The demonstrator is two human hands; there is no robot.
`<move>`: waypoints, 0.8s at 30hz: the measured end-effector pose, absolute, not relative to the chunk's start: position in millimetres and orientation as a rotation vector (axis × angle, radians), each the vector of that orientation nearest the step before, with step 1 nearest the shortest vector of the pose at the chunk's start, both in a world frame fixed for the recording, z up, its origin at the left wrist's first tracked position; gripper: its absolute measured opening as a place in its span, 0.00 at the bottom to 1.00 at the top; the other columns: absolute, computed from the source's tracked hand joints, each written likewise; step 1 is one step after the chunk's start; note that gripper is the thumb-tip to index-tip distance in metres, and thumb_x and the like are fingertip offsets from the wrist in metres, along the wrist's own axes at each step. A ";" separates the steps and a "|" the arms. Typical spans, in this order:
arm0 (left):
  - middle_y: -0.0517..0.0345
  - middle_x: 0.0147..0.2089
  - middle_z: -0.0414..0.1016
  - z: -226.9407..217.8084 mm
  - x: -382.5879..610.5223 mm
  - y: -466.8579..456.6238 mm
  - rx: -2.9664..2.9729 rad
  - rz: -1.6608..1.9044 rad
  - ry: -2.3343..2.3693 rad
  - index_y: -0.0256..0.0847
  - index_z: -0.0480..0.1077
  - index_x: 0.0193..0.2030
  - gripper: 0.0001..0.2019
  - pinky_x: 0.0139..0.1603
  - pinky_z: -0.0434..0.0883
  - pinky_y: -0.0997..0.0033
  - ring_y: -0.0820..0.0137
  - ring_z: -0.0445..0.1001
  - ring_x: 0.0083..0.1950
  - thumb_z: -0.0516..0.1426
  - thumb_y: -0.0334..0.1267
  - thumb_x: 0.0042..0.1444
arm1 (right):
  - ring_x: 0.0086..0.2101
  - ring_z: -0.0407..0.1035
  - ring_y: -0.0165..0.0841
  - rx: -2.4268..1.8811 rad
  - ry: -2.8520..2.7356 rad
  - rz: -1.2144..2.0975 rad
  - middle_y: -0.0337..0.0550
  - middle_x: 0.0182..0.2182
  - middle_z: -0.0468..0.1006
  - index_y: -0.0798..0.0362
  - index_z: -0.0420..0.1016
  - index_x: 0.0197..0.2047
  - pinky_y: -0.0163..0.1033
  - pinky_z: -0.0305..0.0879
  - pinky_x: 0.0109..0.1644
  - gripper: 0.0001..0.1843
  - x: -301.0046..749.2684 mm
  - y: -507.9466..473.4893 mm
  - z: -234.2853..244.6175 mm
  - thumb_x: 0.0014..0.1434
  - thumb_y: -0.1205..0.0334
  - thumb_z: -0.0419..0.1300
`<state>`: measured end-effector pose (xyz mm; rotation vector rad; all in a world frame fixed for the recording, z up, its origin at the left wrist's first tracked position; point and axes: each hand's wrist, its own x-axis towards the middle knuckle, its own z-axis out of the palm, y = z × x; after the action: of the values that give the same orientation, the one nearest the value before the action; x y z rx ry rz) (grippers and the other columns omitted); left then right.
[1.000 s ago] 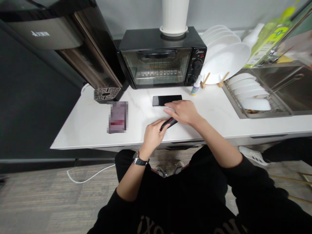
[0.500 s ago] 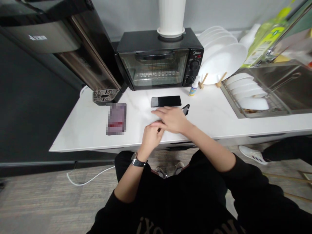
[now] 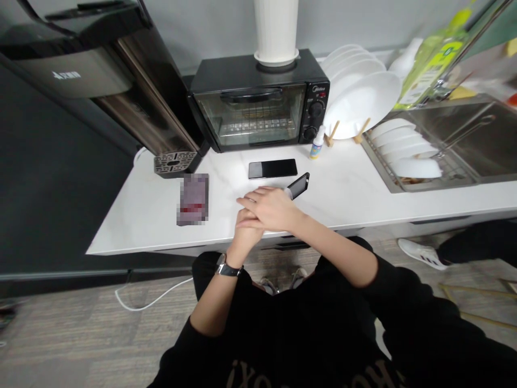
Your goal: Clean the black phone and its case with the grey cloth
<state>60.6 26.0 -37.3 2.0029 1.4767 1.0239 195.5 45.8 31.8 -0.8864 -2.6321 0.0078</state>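
Observation:
My right hand (image 3: 271, 207) lies palm down at the counter's front edge, fingers stretched to the left, across my left hand (image 3: 243, 226). The left hand, with a wristwatch (image 3: 228, 268) on its wrist, is mostly covered and its fingers look curled under. A dark phone (image 3: 299, 185) pokes out tilted from under the right hand toward the upper right; its lower end is hidden between the hands. A second black phone (image 3: 272, 168) lies flat on the white counter (image 3: 355, 186) just behind the hands.
A black toaster oven (image 3: 258, 108) with a white cylinder on top stands at the back. A water dispenser (image 3: 100, 81) is on the left, a blurred-out flat object (image 3: 193, 198) beside it. White plates (image 3: 363, 99), a small bottle (image 3: 317, 143) and a sink rack (image 3: 407, 156) are on the right.
The dark phone has swung from pointing at my left hand to sticking out up-right. My right hand has slid left and down over the left hand.

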 end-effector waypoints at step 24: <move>0.54 0.39 0.84 21.6 69.2 27.5 1.358 1.282 1.123 0.41 0.69 0.53 0.25 0.39 0.78 0.68 0.65 0.83 0.37 0.66 0.57 0.61 | 0.26 0.70 0.37 -1.228 -0.637 0.900 0.40 0.23 0.69 0.43 0.58 0.28 0.41 0.70 0.30 0.43 305.8 78.6 -7.9 0.55 0.11 0.33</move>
<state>69.2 27.5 21.6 1.3579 1.1231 1.2821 305.8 78.6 -7.9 -1.2277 -0.6366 0.9004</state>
